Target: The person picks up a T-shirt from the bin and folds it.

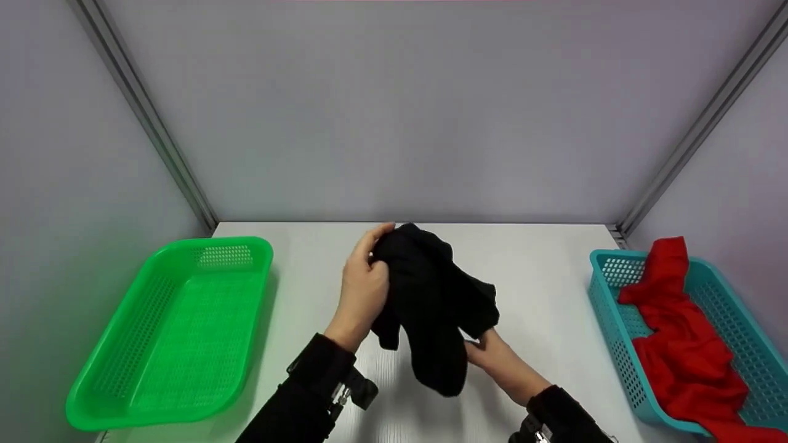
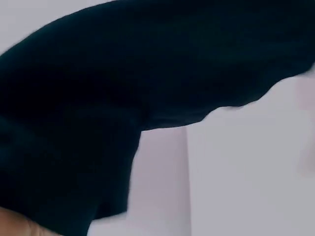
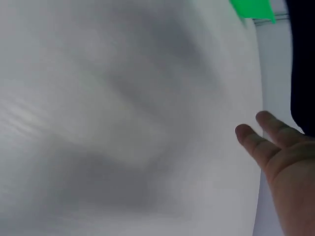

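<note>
A crumpled black cloth (image 1: 425,289) is held up over the middle of the white table, its loose flaps hanging down. My left hand (image 1: 363,283) grips it at the upper left edge, fingers and thumb curled on the fabric. Dark fabric (image 2: 162,69) fills much of the left wrist view, with a bit of that hand at the lower left corner. Under the cloth's lower right flap is my right hand (image 1: 486,351), partly hidden by it. Two extended fingers of the right hand (image 3: 290,167) show beside the dark fabric in the right wrist view.
A green plastic basket (image 1: 261,258) with nothing in it stands on the left of the table (image 1: 542,264). On the right, a blue basket (image 1: 615,344) contains red cloth (image 1: 683,344) that hangs over its near rim. Grey panels (image 1: 406,111) enclose the back and sides.
</note>
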A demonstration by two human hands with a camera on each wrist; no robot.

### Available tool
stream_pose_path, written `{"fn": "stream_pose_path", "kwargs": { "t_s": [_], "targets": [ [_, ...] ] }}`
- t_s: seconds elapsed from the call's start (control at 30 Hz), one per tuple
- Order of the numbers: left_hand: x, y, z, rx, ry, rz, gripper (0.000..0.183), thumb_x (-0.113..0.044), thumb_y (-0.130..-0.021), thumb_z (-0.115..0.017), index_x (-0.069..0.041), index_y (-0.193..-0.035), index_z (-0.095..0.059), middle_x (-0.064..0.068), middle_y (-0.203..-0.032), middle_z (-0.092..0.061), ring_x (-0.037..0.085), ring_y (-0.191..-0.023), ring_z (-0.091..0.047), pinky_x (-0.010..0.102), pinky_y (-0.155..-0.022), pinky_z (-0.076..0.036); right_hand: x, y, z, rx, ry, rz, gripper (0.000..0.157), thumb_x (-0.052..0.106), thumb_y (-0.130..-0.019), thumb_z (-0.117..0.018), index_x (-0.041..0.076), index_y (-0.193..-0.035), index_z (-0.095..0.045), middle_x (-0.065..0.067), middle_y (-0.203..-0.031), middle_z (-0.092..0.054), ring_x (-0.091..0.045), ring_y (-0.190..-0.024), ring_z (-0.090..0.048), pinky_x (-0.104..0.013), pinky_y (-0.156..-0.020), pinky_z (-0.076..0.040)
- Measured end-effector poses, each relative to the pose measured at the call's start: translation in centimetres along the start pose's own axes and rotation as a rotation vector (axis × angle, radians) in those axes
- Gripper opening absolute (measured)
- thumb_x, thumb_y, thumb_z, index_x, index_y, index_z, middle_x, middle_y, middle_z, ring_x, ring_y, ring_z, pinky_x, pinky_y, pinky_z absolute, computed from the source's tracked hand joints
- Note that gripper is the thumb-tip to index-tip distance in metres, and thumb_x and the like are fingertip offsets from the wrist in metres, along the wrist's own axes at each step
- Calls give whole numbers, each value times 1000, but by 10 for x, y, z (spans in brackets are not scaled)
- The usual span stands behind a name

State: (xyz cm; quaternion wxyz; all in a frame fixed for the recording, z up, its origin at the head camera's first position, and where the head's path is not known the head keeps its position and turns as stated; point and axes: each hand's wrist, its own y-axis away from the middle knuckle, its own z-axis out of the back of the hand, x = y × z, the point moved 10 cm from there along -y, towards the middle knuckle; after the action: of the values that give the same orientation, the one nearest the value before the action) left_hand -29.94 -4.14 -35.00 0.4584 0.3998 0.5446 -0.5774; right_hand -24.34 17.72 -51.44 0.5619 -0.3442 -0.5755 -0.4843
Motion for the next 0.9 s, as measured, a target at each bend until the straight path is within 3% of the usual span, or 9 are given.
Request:
{"fn": "stream_pose_path", "kwargs": {
  "t_s": [0.13, 0.3, 0.4, 0.53, 0.67, 0.73, 0.8, 0.9],
  "targets": [
    [22, 13, -19, 121, -7, 91, 71, 8, -88, -39, -20, -152, -52, 3, -157, -48, 21, -146, -41, 44, -121, -31, 8, 2, 8, -20, -214, 7, 81, 24, -102, -66, 18, -165, -15, -9, -170, -19, -28, -149, -29, -37, -113, -37],
    [47, 30, -37, 249, -12, 185, 64, 8, -85, -38, -16, -145, -47, 9, -154, -44, 26, -141, -42, 49, -116, -33, 17, 2, 18, -103, -376, 18, 74, 25, -104, -64, 20, -161, -18, -9, -165, -29, -26, -142, -42, -40, -112, -38],
    [56, 39, -48, 308, -30, 176, 55, 11, -81, -38, -9, -132, -43, 15, -146, -43, 30, -135, -43, 48, -111, -34, 27, -2, 22, -165, -410, 58, 60, 18, -103, -66, 17, -154, -34, -10, -153, -47, -26, -133, -53, -41, -109, -42],
    [64, 47, -59, 348, -140, 130, 50, 12, -77, -42, -6, -123, -42, 18, -133, -42, 34, -128, -44, 49, -109, -36, 39, 0, 37, -371, -287, 75, 35, 7, -100, -65, 9, -134, -58, -7, -122, -63, -21, -105, -63, -33, -90, -51],
    [72, 54, -62, 354, -239, 148, 40, 3, -82, -51, -6, -120, -44, 17, -126, -42, 36, -120, -47, 52, -105, -39, 54, 11, 51, -554, -129, 42, 19, 11, -101, -63, 5, -118, -64, -4, -105, -64, -18, -90, -62, -30, -78, -53],
    [76, 57, -61, 348, -277, 165, 37, -7, -86, -56, -7, -121, -46, 17, -129, -40, 37, -120, -46, 53, -104, -40, 63, 14, 54, -576, -106, 50, 18, 17, -102, -64, 6, -116, -64, -3, -104, -64, -17, -89, -62, -29, -78, -52],
    [75, 58, -61, 346, -287, 157, 41, -15, -89, -59, -8, -127, -48, 16, -138, -38, 38, -124, -45, 55, -105, -40, 75, 15, 51, -540, -121, 90, 23, 21, -103, -65, 10, -123, -64, -3, -111, -64, -17, -95, -64, -30, -81, -53],
    [61, 56, -63, 329, -317, 38, 52, -23, -90, -67, -10, -138, -50, 14, -147, -41, 38, -132, -44, 57, -109, -39, 98, 14, 39, -395, -107, 199, 36, 26, -108, -57, 12, -141, -57, -6, -132, -59, -21, -118, -58, -31, -97, -49]
  ]
}}
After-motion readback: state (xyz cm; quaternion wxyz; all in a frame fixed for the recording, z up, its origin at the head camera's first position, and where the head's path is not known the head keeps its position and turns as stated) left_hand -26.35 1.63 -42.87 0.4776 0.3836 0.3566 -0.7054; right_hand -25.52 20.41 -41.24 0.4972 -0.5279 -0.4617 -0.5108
